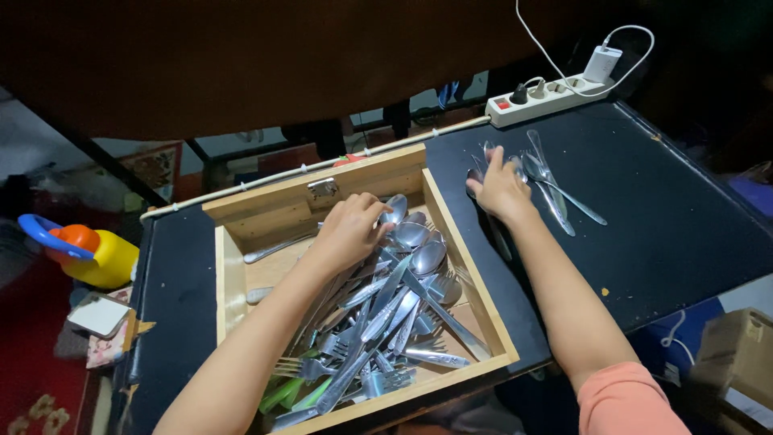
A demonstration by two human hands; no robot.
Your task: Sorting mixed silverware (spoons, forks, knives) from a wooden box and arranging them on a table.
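Now hands (352, 229) sift shiny steel cutlery (386, 314).

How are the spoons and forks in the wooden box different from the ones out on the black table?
The cutlery in the wooden box is a big tangled heap of spoons and forks, piled over each other. The cutlery on the black table is only a few pieces, lying flat and spread out. The left hand rests on the heap; the right hand rests on the few. Both lots are shiny silver metal.
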